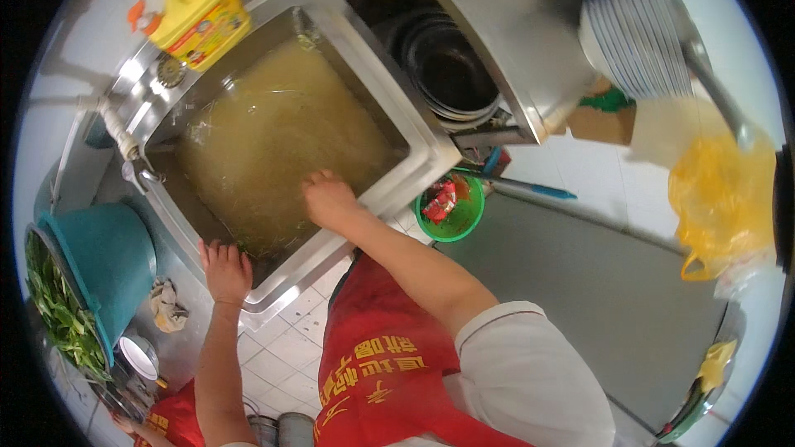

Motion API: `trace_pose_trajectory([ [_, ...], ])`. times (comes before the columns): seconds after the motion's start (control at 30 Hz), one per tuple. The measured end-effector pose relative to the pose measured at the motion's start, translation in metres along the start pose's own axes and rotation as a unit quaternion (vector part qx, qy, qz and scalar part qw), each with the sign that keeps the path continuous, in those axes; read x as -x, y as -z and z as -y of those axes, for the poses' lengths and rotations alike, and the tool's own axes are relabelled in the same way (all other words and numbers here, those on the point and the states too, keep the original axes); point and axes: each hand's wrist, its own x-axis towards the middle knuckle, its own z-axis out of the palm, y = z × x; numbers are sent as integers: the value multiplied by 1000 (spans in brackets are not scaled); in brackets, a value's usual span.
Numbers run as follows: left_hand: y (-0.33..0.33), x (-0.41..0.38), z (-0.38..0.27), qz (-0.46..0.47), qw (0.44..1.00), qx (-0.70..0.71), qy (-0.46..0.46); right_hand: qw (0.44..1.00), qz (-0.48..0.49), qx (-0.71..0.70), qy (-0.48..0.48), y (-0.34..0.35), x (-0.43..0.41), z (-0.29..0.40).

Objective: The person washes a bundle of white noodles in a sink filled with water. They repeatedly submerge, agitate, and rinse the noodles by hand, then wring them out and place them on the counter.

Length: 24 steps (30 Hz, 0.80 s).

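Note:
A stainless steel sink (428, 164) holds murky, yellowish-brown water (292, 130) with thin bits of plant matter afloat. My right hand (329, 198) is over the near part of the water, its fingers bent downward. Whatever may be under those fingers is hidden. At the sink's near left corner rests my left hand (227, 273), fingers slightly spread over the inner edge, no object visible in it. Small green scraps (242, 247) lie beside its fingertips.
A yellow detergent jug (202, 18) stands on the sink's far ledge, near a faucet (133, 161). Leafy greens (59, 310) fill a teal bucket (118, 267) at left. Stacked plates (640, 43), a green waste bin (469, 223) and a yellow bag (714, 192) are at right. Another person's hand (121, 423) shows lower left.

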Motion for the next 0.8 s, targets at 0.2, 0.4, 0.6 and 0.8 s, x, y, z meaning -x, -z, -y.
trace_pose_trajectory([
  [0.2,-61,-15,6,130,985,-95,-56,982,-61,180,8,63,36,-77],
  [0.4,-151,-91,10,267,955,-13,130,966,-239,79,56,55,47,-82],
  [0.6,-165,-164,-44,249,968,-25,-12,958,-259,90,88,56,44,-79],
  [0.8,-182,-202,-6,135,976,-158,-72,961,-248,78,96,56,41,-73],
])
